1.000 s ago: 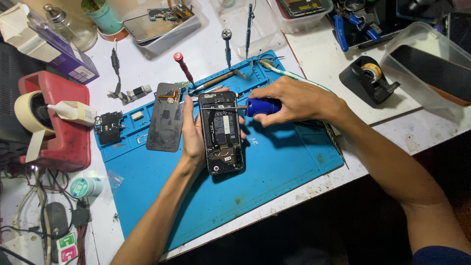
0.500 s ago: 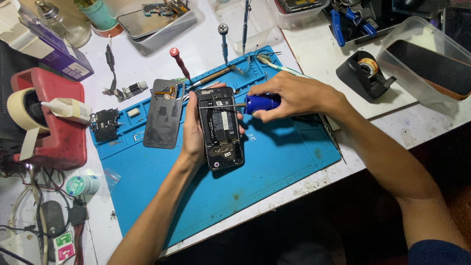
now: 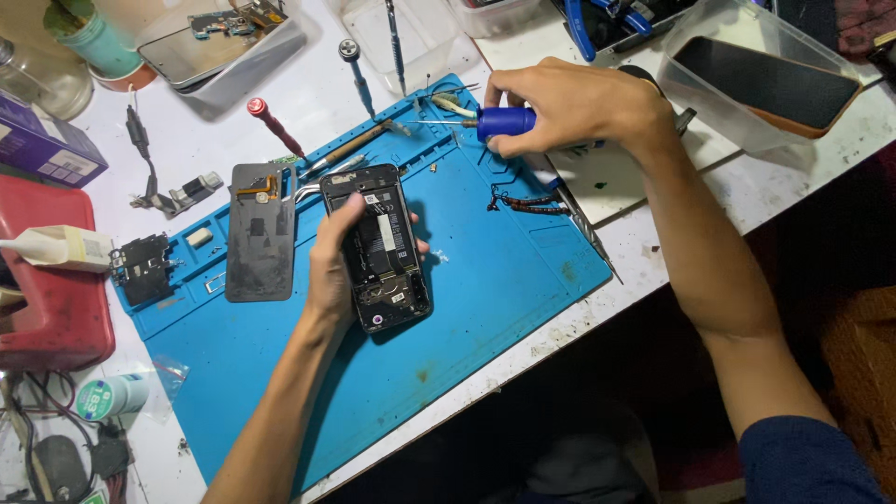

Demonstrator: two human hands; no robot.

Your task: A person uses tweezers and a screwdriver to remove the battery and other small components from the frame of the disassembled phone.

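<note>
Phone (image 3: 378,247), back off and guts showing, sits near centre of the blue mat (image 3: 485,299) on the table (image 3: 803,187). Left hand (image 3: 331,266) is wrapped round its left edge, thumb over the top at approx 12 o'clock, fingertips peeking out on the right side: clamped on the phone. Right hand (image 3: 579,103) is up at 1 o'clock from the phone, well apart, pinched on a blue-handled screwdriver (image 3: 495,123) w/ the tip pointing left over the mat's tray slots.

Handling, my read: light, stiff slab, but fragile w/ the cover gone. Bare board, flex cables and battery shouldn't be pressed or pried hard. Best hold is by the long frame edges, as the left hand does now, fingers off the internals. Probably glass underneath, so keep it flat on the mat, which looks grippy.

Removed back cover (image 3: 261,233) lies just beside the phone at 9 o'clock. Red-handled driver (image 3: 275,126) at 11 o'clock, small black part (image 3: 142,266) further left at the mat's edge. Tiny screws would be easy to lose.
</note>
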